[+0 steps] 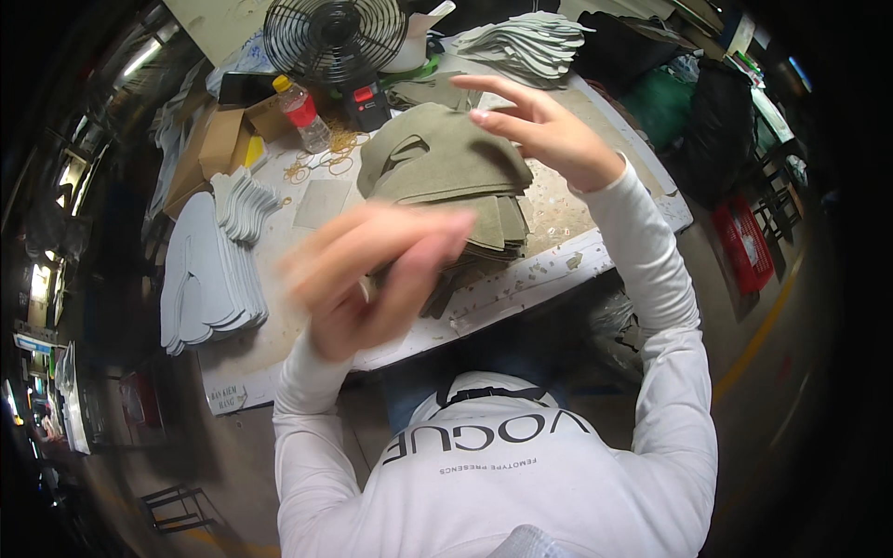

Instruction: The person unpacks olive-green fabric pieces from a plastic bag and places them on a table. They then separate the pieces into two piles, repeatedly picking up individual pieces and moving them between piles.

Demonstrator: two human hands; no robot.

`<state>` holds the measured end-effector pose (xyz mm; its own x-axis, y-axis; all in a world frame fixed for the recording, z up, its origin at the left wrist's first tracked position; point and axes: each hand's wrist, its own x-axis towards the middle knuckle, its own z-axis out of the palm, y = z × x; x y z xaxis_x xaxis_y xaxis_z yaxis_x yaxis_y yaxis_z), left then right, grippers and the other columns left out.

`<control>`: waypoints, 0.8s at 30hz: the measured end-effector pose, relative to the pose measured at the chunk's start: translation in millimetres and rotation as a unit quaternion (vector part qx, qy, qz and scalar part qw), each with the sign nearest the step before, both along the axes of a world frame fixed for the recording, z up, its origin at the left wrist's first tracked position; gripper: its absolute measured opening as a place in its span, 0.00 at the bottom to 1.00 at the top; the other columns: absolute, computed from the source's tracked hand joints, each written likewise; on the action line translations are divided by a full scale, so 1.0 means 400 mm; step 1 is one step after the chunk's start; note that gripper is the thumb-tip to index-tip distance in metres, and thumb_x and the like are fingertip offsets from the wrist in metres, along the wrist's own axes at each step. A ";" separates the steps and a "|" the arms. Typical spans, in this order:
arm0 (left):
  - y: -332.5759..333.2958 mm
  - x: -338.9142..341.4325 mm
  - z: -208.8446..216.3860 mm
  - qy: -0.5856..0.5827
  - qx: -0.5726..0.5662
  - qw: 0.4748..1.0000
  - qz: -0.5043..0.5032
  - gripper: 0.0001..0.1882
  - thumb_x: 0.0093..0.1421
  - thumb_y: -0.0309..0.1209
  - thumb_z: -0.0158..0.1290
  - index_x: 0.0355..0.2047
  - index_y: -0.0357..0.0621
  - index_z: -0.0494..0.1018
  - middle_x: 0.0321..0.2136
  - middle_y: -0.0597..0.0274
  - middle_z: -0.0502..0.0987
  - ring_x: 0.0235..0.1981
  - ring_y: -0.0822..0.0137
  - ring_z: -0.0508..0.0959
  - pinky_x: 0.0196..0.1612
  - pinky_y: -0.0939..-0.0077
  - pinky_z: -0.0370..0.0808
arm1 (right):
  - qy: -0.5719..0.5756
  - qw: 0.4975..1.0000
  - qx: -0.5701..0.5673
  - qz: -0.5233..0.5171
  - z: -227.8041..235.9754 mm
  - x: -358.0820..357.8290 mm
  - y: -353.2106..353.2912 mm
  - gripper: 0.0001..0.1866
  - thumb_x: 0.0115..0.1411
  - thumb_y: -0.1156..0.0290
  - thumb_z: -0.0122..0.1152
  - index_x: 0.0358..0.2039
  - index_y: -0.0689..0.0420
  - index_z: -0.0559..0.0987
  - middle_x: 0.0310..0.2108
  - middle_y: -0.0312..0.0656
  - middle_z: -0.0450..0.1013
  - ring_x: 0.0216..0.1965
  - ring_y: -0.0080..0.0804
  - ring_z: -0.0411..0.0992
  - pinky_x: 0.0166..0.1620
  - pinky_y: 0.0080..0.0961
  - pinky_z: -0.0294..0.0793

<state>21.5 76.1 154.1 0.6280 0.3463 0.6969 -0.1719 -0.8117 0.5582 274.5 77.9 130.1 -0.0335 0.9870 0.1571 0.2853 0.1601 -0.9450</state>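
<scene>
A stack of olive-green cut pieces of soft, suede-like sheet (456, 167) lies in the middle of the table. The top pieces are curved, and one has a slit-like opening. My right hand (553, 135) hovers over the stack's far right side, thumb and fingers apart, with nothing seen between them. Nearer to me, my left hand (372, 270) is raised above the front left of the stack. Motion smears its fingers, so whether they hold anything cannot be made out. It hides part of the stack's near left edge.
Light grey cut pieces (209, 279) are piled at the table's left. Farther back stand a black fan (335, 33), a bottle with a yellow cap (302, 116) and a cardboard box (219, 149). Rubber bands (339, 149) lie beside the bottle. More pale pieces (521, 46) are heaped at the far end.
</scene>
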 end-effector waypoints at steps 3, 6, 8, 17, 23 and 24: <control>-0.083 -0.112 0.069 -0.219 -0.189 0.932 -0.217 0.09 0.57 0.30 0.57 0.20 0.47 0.77 0.17 0.69 0.74 0.16 0.74 0.73 0.20 0.82 0.68 | -0.102 0.983 0.124 0.091 -0.002 -0.025 0.077 0.22 0.55 0.76 0.60 0.53 0.53 0.76 0.46 0.41 0.76 0.44 0.28 0.72 0.51 0.25 0.70; -0.128 -0.130 0.067 -0.318 0.120 0.901 -0.269 0.24 0.66 0.42 0.48 0.61 0.80 0.61 0.19 0.74 0.68 0.15 0.78 0.64 0.21 0.85 0.63 | -0.198 0.947 0.230 0.107 0.011 -0.041 0.130 0.21 0.55 0.77 0.58 0.51 0.52 0.78 0.45 0.44 0.77 0.45 0.29 0.74 0.51 0.23 0.72; -0.157 -0.127 0.072 -0.326 0.087 0.917 -0.215 0.21 0.66 0.42 0.48 0.59 0.79 0.65 0.19 0.74 0.68 0.15 0.78 0.64 0.20 0.86 0.61 | -0.163 0.943 0.261 0.124 0.040 -0.035 0.146 0.20 0.57 0.75 0.58 0.52 0.53 0.77 0.43 0.44 0.78 0.40 0.26 0.75 0.46 0.21 0.74; -0.086 -0.094 0.081 -0.299 0.052 0.899 -0.315 0.14 0.65 0.38 0.51 0.49 0.76 0.73 0.17 0.76 0.67 0.13 0.80 0.62 0.18 0.88 0.57 | 0.026 0.985 0.153 -0.075 0.150 0.243 -0.026 0.23 0.60 0.81 0.52 0.57 0.67 0.69 0.50 0.43 0.73 0.47 0.24 0.72 0.51 0.17 0.71; -0.072 -0.064 0.134 -0.195 -0.221 0.782 -0.549 0.12 0.65 0.35 0.50 0.48 0.59 0.74 0.14 0.73 0.67 0.12 0.83 0.61 0.17 0.88 0.54 | -0.005 0.984 0.048 -0.169 -0.004 0.388 -0.054 0.21 0.61 0.74 0.56 0.56 0.58 0.74 0.47 0.38 0.75 0.39 0.18 0.73 0.44 0.13 0.72; -0.076 -0.066 0.139 -0.156 -0.273 0.753 -0.578 0.12 0.65 0.34 0.50 0.48 0.58 0.75 0.14 0.72 0.67 0.12 0.83 0.61 0.17 0.88 0.54 | -0.008 0.975 0.031 -0.220 -0.047 0.390 -0.050 0.21 0.61 0.74 0.56 0.56 0.58 0.74 0.46 0.38 0.75 0.38 0.18 0.73 0.43 0.13 0.72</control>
<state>-4.8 45.7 209.9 0.5647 -0.0173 0.8251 -0.7799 0.3160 0.5403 430.7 57.7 111.5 0.3875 0.8952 0.2203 0.3545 0.0759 -0.9320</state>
